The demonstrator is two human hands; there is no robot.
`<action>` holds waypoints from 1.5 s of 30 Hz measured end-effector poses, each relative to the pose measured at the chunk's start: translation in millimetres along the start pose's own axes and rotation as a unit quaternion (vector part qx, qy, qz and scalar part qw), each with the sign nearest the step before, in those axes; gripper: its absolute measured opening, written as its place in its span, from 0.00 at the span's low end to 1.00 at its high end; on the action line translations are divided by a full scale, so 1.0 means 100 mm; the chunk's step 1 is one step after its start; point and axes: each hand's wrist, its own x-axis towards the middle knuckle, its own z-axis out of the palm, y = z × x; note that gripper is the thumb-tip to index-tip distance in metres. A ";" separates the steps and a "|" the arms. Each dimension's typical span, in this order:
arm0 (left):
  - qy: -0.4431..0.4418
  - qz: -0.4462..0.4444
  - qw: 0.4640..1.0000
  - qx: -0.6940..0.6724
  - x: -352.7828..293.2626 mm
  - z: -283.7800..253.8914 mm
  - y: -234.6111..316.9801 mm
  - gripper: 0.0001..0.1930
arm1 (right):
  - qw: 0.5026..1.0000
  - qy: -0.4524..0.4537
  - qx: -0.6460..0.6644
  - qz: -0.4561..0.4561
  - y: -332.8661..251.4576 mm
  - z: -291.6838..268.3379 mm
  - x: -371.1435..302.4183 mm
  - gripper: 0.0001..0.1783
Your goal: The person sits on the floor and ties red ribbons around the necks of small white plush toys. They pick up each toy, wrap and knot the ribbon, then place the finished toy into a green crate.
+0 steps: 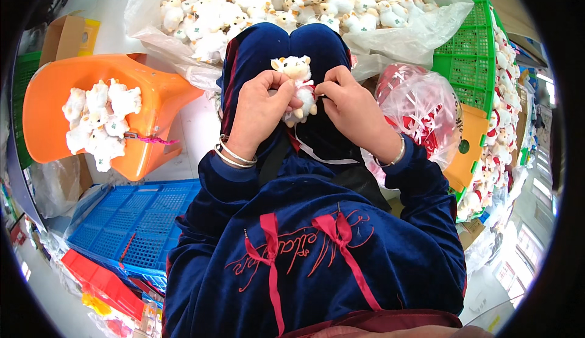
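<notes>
A small white plush animal (pixel 294 65) with tan ears sits upright above my lap. My left hand (pixel 259 109) is closed round its side, thumb and forefinger pressed together at its neck. A red cloth piece (pixel 309 86) with a thin white ribbon lies against the toy's chest. At that piece the fingers of my right hand (pixel 351 108) are pinched together, touching its edge. Part of the toy's body is covered by my left fingers.
Ahead lies a big clear plastic sheet (pixel 143 18) heaped with white plush toys. Several more sit on an orange chair (pixel 46 112) at left. On the right are a clear bag (pixel 420 103) of red pieces with white ribbons and a green crate (pixel 466 58). A blue crate (pixel 152 216) stands lower left.
</notes>
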 end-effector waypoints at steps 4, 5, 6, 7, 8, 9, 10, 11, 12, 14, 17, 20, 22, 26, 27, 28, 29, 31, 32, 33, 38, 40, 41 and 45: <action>-0.003 -0.004 1.000 -0.014 0.00 0.00 -0.02 0.09 | 0.982 -0.002 0.137 0.129 -0.24 -0.30 0.05 0.15; -0.008 -0.008 1.000 -0.007 0.00 -0.01 -0.02 0.10 | 0.960 0.002 0.203 0.193 -0.28 -0.33 0.07 0.14; -0.016 -0.013 1.000 -0.003 0.00 -0.01 -0.01 0.10 | 0.932 0.001 0.280 0.231 -0.28 -0.31 0.09 0.14; -0.024 -0.017 1.000 0.001 0.00 -0.02 -0.01 0.10 | 0.896 0.000 0.354 0.266 -0.28 -0.29 0.12 0.13; -0.023 -0.016 1.000 0.002 -0.01 -0.02 -0.01 0.10 | 0.896 -0.001 0.356 0.265 -0.28 -0.22 0.14 0.14; -0.021 -0.014 1.000 0.003 -0.01 -0.02 -0.01 0.10 | 0.896 -0.002 0.358 0.262 -0.27 -0.12 0.17 0.15; -0.018 -0.013 1.000 0.003 -0.02 -0.03 -0.01 0.10 | 0.896 -0.005 0.360 0.260 -0.24 -0.04 0.18 0.16; -0.019 -0.011 1.000 -0.003 -0.02 -0.03 -0.02 0.10 | 0.900 -0.001 0.357 0.250 -0.20 0.01 0.19 0.16; -0.019 -0.009 1.000 -0.008 -0.02 -0.04 -0.04 0.10 | 0.904 0.003 0.354 0.240 -0.16 0.06 0.19 0.16; -0.020 -0.008 1.000 -0.014 -0.02 -0.04 -0.06 0.10 | 0.911 0.012 0.349 0.218 -0.08 0.15 0.18 0.15; -0.014 -0.005 1.000 -0.021 -0.02 -0.04 -0.08 0.10 | 0.917 0.038 0.346 0.197 -0.03 0.21 0.16 0.13; -0.005 0.012 1.000 -0.027 -0.03 -0.03 -0.08 0.09 | 0.919 0.060 0.353 0.165 0.06 0.30 0.13 0.10; -0.003 0.019 1.000 -0.024 -0.03 -0.02 -0.10 0.09 | 0.937 0.057 0.317 0.138 0.04 0.29 0.13 0.09; -0.003 0.024 1.000 -0.015 -0.04 -0.02 -0.12 0.08 | 0.979 0.058 0.195 0.026 0.05 0.24 0.17 0.06; -0.006 0.020 1.000 -0.014 -0.04 -0.02 -0.13 0.08 | 0.980 0.058 0.191 0.021 0.06 0.24 0.16 0.05; -0.010 0.015 1.000 -0.013 -0.05 -0.03 -0.15 0.08 | 0.981 0.059 0.186 0.015 0.08 0.24 0.16 0.04; -0.007 0.019 1.000 -0.013 -0.05 -0.02 -0.16 0.08 | 0.982 0.059 0.181 0.008 0.09 0.24 0.15 0.04; -0.002 0.027 1.000 -0.011 -0.05 0.00 -0.18 0.08 | 0.945 0.071 0.306 0.088 0.06 0.27 0.12 0.04; 0.005 0.030 0.999 -0.017 -0.05 0.01 -0.18 0.07 | 0.919 0.077 0.365 0.126 0.04 0.28 0.11 0.04; 0.012 0.034 0.999 -0.023 -0.06 0.02 -0.18 0.07 | 0.910 0.075 0.382 0.144 0.03 0.27 0.11 0.06; -0.003 0.019 1.000 -0.022 -0.06 0.00 -0.21 0.07 | 0.915 0.078 0.350 0.184 0.00 0.26 0.14 0.12; -0.003 0.017 0.999 -0.030 -0.07 0.01 -0.19 0.07 | 0.939 0.086 0.292 0.163 -0.01 0.27 0.15 0.13; -0.004 0.017 0.999 -0.033 -0.08 0.00 -0.19 0.07 | 0.953 0.090 0.255 0.139 0.00 0.30 0.16 0.13; 0.006 0.035 0.998 -0.047 -0.08 0.01 -0.22 0.06 | 0.973 0.089 0.177 0.117 -0.03 0.28 0.20 0.13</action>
